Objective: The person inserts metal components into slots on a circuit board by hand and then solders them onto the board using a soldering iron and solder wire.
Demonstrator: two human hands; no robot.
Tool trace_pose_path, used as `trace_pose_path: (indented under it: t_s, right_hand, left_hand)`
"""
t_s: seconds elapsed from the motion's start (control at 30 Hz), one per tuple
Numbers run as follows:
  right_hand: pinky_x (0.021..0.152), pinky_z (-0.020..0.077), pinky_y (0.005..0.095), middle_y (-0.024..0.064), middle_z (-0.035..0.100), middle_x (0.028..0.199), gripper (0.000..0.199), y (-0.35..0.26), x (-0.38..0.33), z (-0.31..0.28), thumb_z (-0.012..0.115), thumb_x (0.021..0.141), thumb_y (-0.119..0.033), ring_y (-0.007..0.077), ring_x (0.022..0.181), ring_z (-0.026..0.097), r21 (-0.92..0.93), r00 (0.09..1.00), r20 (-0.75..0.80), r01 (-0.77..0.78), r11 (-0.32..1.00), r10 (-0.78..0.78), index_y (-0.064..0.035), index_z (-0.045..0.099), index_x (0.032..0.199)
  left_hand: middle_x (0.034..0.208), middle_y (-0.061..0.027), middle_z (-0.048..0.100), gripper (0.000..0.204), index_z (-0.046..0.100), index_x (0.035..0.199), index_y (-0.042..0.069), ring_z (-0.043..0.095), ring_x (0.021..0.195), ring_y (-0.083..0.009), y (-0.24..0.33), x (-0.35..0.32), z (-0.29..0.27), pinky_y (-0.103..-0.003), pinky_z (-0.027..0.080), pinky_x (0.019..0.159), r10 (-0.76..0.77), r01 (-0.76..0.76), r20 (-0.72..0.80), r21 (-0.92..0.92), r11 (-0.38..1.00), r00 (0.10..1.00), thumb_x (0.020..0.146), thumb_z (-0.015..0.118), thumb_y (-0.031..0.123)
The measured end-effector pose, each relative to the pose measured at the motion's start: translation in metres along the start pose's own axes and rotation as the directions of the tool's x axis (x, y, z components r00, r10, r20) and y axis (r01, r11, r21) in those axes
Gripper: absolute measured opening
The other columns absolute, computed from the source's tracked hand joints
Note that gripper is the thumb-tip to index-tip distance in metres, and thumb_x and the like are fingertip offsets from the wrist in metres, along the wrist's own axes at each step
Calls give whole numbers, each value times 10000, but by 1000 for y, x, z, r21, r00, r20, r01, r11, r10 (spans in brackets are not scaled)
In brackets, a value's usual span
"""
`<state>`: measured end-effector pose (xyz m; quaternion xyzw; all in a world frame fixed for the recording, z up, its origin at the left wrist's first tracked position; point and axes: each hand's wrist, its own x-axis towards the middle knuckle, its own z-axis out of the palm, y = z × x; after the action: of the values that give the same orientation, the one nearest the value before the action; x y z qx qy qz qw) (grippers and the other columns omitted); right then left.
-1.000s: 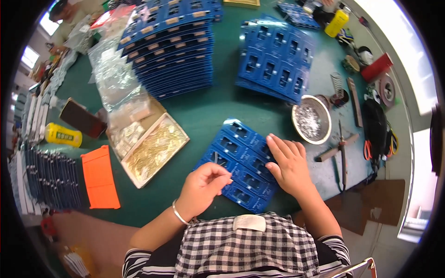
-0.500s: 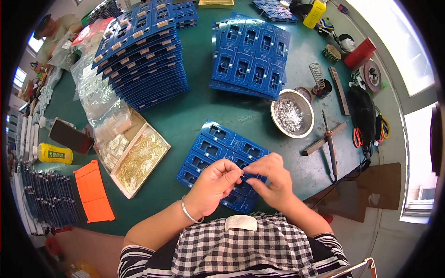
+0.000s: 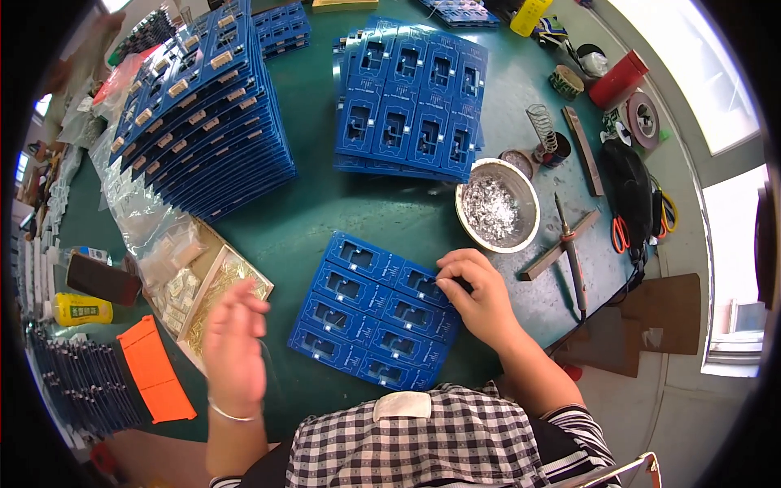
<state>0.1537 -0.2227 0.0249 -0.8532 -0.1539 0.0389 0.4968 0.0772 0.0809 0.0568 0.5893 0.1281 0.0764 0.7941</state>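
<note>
Head view: a blue circuit-board panel (image 3: 370, 317), marked out in 8 cutout units, is laid flat on the green tabletop (image 3: 366, 203) directly before the person's checked apron (image 3: 407, 447). By the panel's upper right corner, the right hand (image 3: 478, 291) is held with thumb and index finger curled until their tips are nearly joined, the other fingers bent in behind; whether anything small is pinched there cannot be told. To the panel's left, the left hand (image 3: 236, 346) is blurred, its fingers loosely raised and partly bent over the near part of a shallow box (image 3: 203, 290) filled with thin gold-coloured pieces; whether any piece is held cannot be made out. A pale bracelet (image 3: 232, 417) is worn on that wrist. Beyond the panel, 2 large piles of blue boards are seen: a tall, leaning stack (image 3: 207, 122) at the left and a lower stack (image 3: 411, 98) nearer the middle. Beside the lower stack, a pale-rimmed bowl (image 3: 533, 207) is filled with shiny silver bits. Right of the panel, a soldering iron (image 3: 574, 264) is rested across a wooden bar (image 3: 541, 267). At the far left, an orange tray (image 3: 154, 370) is placed near a yellow bottle (image 3: 83, 309).
</note>
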Motion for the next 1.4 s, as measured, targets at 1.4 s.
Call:
trace_pose_path:
  t_s: [1.4]
  right_hand:
    - [687,427,327,1,593,793,78,-10,4,14,594,744,-119,181,743,573,-778,852,164,421,466,-497,-137,634,808]
  left_hand:
    - [928,-60,597,186,675,988,143,623,830,-282,4,29,-74,-403,507,712,257,-264,258,965,-15,931,845,558,123]
